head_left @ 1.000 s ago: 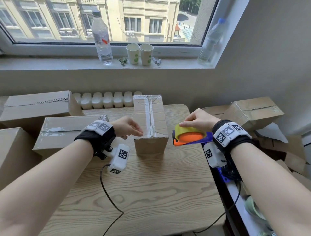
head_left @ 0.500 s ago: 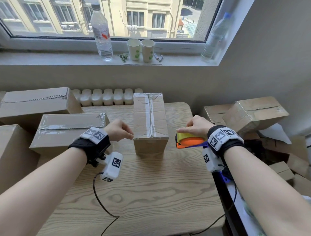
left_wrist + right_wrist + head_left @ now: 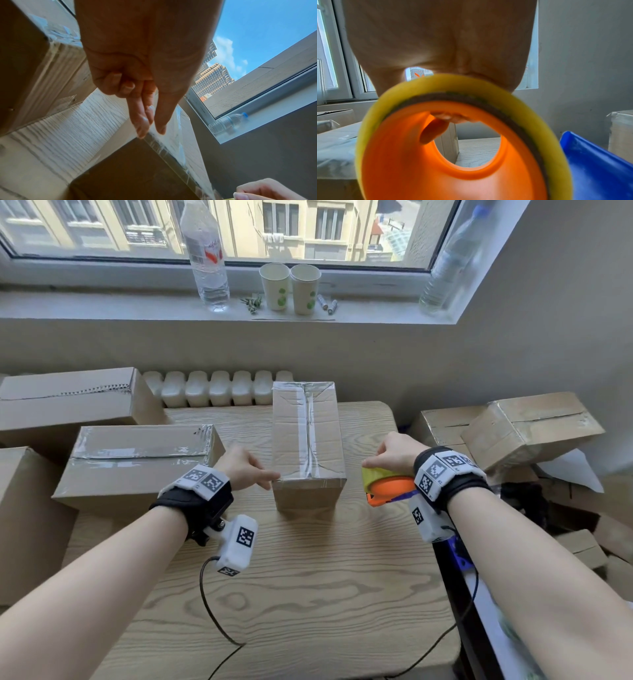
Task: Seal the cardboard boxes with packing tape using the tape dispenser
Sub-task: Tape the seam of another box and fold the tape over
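Head view: a narrow cardboard box (image 3: 307, 440) is standing at 12 o'clock on the wooden table (image 3: 308, 594), clear tape running down its top seam and across its near edge. The left hand (image 3: 245, 470) is reaching in from 9 o'clock, fingertips meeting the box's near left corner. The right hand (image 3: 394, 455) is sitting at 3 o'clock of the box, curled over the tape dispenser (image 3: 388, 486), just beside the box, apart from it.

Left wrist view is adding detail: index and middle fingers (image 3: 142, 121) are lying extended with the thumb alongside, tips touching the taped edge; the other two are folding into the palm. Whether they are pinching tape I cannot tell.

Right wrist view is showing what the head camera hides: a fingertip (image 3: 435, 129) is hooking through the dispenser's orange core, the yellow tape roll (image 3: 388, 102) ringing it, a blue handle part (image 3: 597, 166) at 4 o'clock.

At 9 o'clock, a wider taped box (image 3: 137, 463) is resting on the table's left side. Two paper cups (image 3: 291, 287) are standing on the windowsill (image 3: 102, 306).
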Demonstrator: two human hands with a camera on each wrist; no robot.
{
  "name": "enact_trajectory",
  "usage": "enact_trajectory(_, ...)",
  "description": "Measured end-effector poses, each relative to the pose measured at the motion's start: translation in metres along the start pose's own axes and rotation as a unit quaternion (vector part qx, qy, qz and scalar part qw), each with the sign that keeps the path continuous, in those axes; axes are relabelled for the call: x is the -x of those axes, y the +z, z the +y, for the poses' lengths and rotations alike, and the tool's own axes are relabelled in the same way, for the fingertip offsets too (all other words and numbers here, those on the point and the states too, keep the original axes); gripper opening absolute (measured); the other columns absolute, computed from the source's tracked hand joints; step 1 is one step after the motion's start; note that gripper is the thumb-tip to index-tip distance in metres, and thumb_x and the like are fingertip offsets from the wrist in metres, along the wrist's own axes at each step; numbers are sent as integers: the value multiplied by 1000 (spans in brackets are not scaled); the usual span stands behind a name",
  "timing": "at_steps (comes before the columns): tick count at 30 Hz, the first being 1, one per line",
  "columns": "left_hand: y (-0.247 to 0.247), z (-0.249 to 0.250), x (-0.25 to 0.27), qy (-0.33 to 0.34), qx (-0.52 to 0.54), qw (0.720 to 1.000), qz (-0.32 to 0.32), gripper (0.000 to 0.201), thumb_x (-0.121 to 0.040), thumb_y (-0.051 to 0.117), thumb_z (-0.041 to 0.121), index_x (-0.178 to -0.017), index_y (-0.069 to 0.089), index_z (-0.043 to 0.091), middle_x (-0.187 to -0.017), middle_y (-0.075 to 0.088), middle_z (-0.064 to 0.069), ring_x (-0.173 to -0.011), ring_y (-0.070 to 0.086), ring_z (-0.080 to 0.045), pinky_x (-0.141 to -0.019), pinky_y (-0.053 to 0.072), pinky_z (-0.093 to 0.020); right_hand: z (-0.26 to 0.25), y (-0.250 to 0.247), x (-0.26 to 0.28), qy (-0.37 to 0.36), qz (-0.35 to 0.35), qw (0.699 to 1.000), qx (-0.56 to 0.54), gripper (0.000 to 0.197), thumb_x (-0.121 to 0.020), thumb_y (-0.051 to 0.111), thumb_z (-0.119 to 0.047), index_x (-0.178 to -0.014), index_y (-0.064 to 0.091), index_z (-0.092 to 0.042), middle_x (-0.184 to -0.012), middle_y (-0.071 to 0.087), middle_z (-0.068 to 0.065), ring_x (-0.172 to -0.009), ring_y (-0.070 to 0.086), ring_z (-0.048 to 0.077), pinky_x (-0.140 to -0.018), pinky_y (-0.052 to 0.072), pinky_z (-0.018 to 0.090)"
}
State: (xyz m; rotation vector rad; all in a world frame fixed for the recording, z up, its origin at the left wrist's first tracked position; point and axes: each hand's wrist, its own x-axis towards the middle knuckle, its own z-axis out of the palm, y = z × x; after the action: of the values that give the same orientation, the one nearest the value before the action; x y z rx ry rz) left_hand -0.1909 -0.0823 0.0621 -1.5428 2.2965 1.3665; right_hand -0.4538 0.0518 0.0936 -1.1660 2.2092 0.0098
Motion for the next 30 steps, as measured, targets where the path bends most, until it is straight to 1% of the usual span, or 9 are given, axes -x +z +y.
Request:
enact_trajectory(7, 6, 2, -4, -27, -56, 998, 34, 45, -73, 70, 56, -57, 73, 14, -59, 69, 3, -61, 57, -5, -55, 40, -22, -4, 6, -7, -3, -2, 1000, 2, 40, -76, 66, -49, -58, 60, -13, -64, 61, 4, -67, 58, 22, -63, 47, 30)
enact_trajectory(10, 11, 6, -4, -34, -114, 992, 45, 50, -69, 70, 61, -51, 70, 14, -49, 61, 3, -55, 54, -10, -51, 39, -24, -2, 8, -7, -2, 5, 1000, 1, 43, -76, 66, -52, -64, 65, -10, -68, 64, 7, -67, 59, 21, -63, 49, 32)
enact_trajectory(13, 9, 7, -7, -41, -128, 990, 29, 52, -67, 70, 63, -50, 70, 14, -52, 62, 2, -55, 53, -10, -51, 40, -24, -2, 12, -8, 1, 19, 1000, 7, 51, -74, 66, -57, -66, 69, -7, -71, 67, 7, -72, 64, 22, -71, 53, 36)
enact_trajectory(18, 6, 16, -12, -1, -237, 971, 37, 58, -66, 66, 70, -53, 69, 13, -51, 63, 2, -55, 60, -13, -50, 47, -26, -5, 16, -5, 9, 30, 999, -5, 51, -76, 68, -56, -56, 55, -11, -61, 57, 4, -66, 56, 21, -59, 44, 30)
enact_trajectory(22, 3, 24, -1, 19, -330, 940, 88, 61, -67, 61, 74, -79, 58, 15, -74, 61, 0, -71, 58, -17, -56, 45, -27, 1, 17, 0, 15, 37, 998, -39, 54, -76, 68, -55, -71, 67, -1, -76, 66, 13, -77, 62, 25, -68, 49, 35)
enact_trajectory(24, 8, 29, 7, 102, -348, 925, 113, 55, -78, 60, 61, -111, 56, 18, -109, 62, -2, -101, 56, -19, -77, 48, -34, 2, 17, 1, 17, 39, 997, -64, 47, -80, 67, -50, -64, 62, -6, -74, 63, 11, -78, 60, 26, -64, 44, 33)
enact_trajectory(26, 24, 34, 15, 228, -357, 902, 81, 53, -90, 52, 45, -136, 41, 20, -145, 40, 0, -132, 36, -18, -105, 34, -34, 0, 16, 2, 27, 41, 995, -83, 37, -83, 63, -42, -65, 56, -10, -79, 60, 10, -81, 57, 27, -66, 42, 32)
enact_trajectory(27, 35, 36, 18, 281, -349, 892, 59, 56, -94, 47, 41, -143, 31, 19, -154, 25, 1, -140, 23, -16, -113, 22, -32, 1, 17, 2, 30, 32, 994, -99, 32, -83, 61, -38, -72, 60, -7, -86, 61, 11, -87, 58, 28, -72, 44, 34)
enact_trajectory(30, 71, 36, 18, 338, -357, 871, -9, 66, -98, 39, 39, -150, 5, 15, -158, -3, 0, -145, -3, -12, -118, 0, -29, -1, 14, 6, 31, 6, 993, -114, 19, -87, 58, -25, -94, 63, -7, -95, 60, 12, -91, 56, 28, -72, 45, 31)
